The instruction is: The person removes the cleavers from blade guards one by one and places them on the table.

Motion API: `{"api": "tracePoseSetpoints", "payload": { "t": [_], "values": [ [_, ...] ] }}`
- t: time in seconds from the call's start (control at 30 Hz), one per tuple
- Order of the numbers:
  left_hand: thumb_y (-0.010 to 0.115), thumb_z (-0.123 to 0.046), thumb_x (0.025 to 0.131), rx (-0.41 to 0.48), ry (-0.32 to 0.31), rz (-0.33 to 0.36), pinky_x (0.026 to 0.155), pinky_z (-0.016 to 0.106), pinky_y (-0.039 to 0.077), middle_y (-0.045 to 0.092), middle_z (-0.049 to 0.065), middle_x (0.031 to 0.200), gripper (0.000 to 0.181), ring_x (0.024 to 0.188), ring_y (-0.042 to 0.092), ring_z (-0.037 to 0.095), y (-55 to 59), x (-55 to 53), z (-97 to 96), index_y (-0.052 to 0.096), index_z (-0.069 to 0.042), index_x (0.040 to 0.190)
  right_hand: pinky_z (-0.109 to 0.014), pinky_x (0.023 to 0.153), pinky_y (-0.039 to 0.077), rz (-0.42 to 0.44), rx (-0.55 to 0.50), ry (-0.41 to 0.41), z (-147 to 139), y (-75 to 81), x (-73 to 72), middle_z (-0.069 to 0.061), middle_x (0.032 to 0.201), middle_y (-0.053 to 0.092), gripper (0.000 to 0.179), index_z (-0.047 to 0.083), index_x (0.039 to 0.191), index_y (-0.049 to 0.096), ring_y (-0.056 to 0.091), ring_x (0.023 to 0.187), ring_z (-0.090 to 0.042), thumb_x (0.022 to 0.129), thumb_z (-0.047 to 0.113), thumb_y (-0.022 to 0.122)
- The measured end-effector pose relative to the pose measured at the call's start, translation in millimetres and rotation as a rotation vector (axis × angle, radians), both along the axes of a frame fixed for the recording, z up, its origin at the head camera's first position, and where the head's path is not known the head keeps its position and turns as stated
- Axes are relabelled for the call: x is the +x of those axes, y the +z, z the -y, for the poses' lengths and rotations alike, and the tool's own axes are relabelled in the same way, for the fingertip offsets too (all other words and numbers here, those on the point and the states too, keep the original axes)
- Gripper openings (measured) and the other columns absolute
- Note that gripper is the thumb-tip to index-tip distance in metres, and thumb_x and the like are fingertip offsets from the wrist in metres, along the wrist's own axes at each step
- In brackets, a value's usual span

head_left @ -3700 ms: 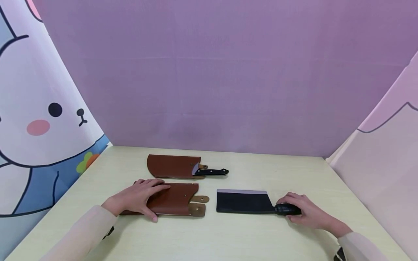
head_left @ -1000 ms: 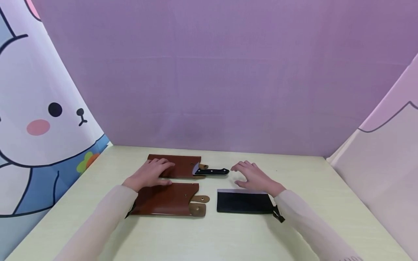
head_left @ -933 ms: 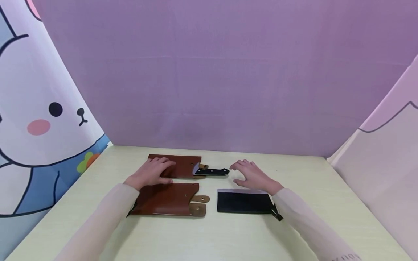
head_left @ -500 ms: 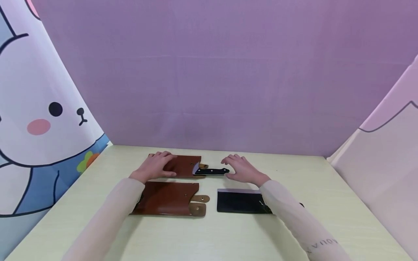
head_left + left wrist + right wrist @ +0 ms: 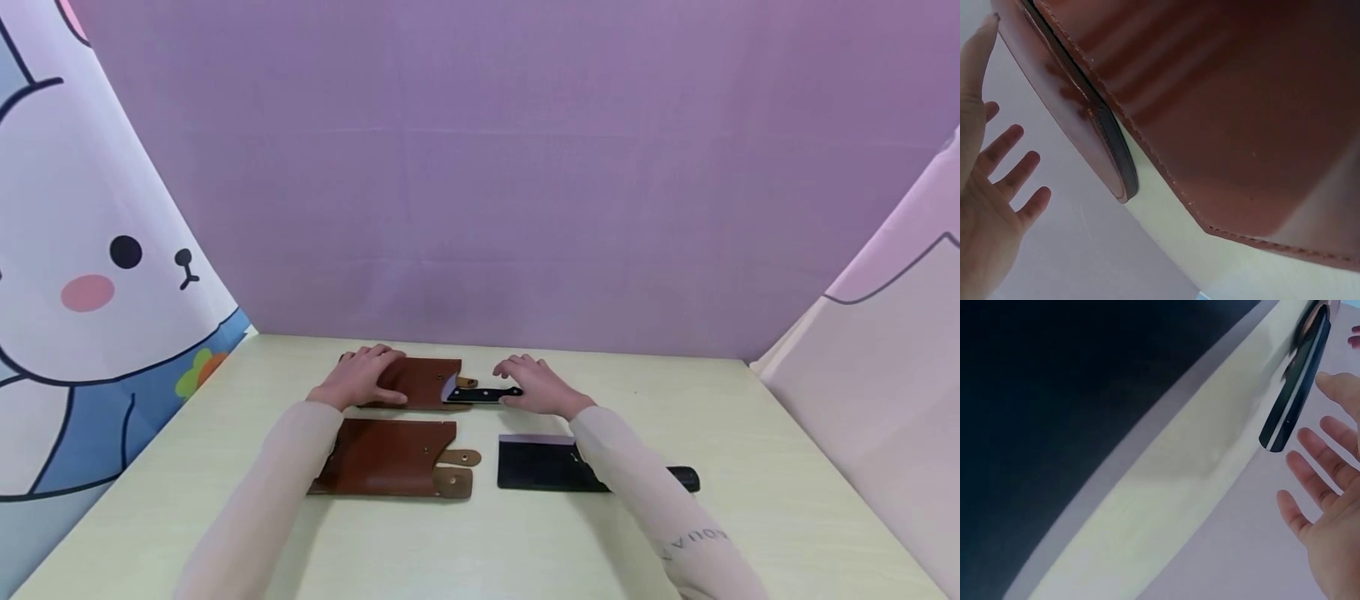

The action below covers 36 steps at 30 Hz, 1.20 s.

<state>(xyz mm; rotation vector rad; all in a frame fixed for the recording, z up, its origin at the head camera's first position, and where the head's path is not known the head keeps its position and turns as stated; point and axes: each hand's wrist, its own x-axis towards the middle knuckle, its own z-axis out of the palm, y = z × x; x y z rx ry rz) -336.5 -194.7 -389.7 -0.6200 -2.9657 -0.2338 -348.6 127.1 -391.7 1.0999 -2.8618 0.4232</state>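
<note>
A brown leather knife sheath [image 5: 427, 377] lies at the back of the table, and a black-handled kitchen knife [image 5: 474, 395] shows at its right end. My left hand [image 5: 363, 381] is over the left part of this sheath; its fingers [image 5: 1016, 178] are spread and loosely bent in the left wrist view. My right hand [image 5: 543, 390] is at the end of the knife handle [image 5: 1294, 387], fingers and thumb apart around it without gripping. Nearer me lies a second brown sheath [image 5: 393, 457], its left end hidden by my left sleeve.
A cleaver [image 5: 536, 467] with a dark blade lies right of the near sheath, partly under my right sleeve [image 5: 637, 475]. Two tan straps [image 5: 453, 482] stick out from the near sheath. A purple cloth backdrop [image 5: 480, 183] stands behind the pale table [image 5: 465, 550].
My right hand has left the cleaver handle and moved left to the knife handle. My left hand has lifted from the near sheath and moved forward over the far one.
</note>
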Motion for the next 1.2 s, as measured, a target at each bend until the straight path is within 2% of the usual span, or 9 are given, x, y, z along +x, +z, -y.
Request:
{"api": "tracePoseSetpoints", "payload": {
  "t": [0.3,0.5,0.67,0.93,1.2],
  "values": [
    [0.069,-0.055,0.071,0.005,0.021,0.106,0.098,0.062,0.026,0.04,0.017,0.138,0.085,0.124,0.037,0.042,-5.6,-4.0,0.3,0.04,-0.012,0.138,-0.047,0.089,0.038,0.05,0.043,-0.008,8,-7.8,-6.3,-0.007,0.111,0.059,0.039,0.009,0.119,0.055,0.052,0.104,-0.023,0.083,0.02,0.066],
    [0.069,-0.061,0.066,0.004,0.006,0.143,0.1,0.063,0.024,0.035,0.016,0.142,0.094,0.128,0.032,0.042,-12.1,-7.8,-1.6,0.035,-0.014,0.141,-0.046,0.09,0.037,0.08,0.07,-0.018,11,-11.8,-10.3,-0.004,0.106,0.06,0.037,0.01,0.12,0.056,0.052,0.104,-0.022,0.085,0.019,0.065],
    [0.069,-0.062,0.065,-0.002,0.01,0.187,0.102,0.063,0.021,0.03,0.015,0.146,0.099,0.132,0.028,0.041,-13.2,-8.6,-4.7,0.031,-0.016,0.143,-0.046,0.091,0.037,0.098,0.066,-0.006,12,-12.1,-11.9,-0.004,0.105,0.06,0.036,0.01,0.119,0.056,0.052,0.104,-0.021,0.085,0.017,0.064],
    [0.07,-0.059,0.066,-0.022,0.035,0.215,0.102,0.063,0.02,0.029,0.016,0.146,0.098,0.132,0.028,0.041,-12.5,-7.6,-6.6,0.029,-0.015,0.143,-0.047,0.093,0.037,0.12,0.063,0.026,13,-11.6,-10.4,-0.005,0.116,0.061,0.03,0.012,0.117,0.056,0.052,0.11,-0.023,0.087,0.014,0.06],
    [0.072,-0.058,0.065,-0.04,0.041,0.202,0.103,0.062,0.019,0.027,0.016,0.147,0.099,0.132,0.026,0.042,-8.2,-8.4,-12.5,0.03,-0.015,0.143,-0.048,0.094,0.036,0.132,0.054,0.022,14,-13.0,-9.4,-0.007,0.116,0.06,0.031,0.01,0.118,0.056,0.053,0.11,-0.024,0.087,0.013,0.06]
  ]
}}
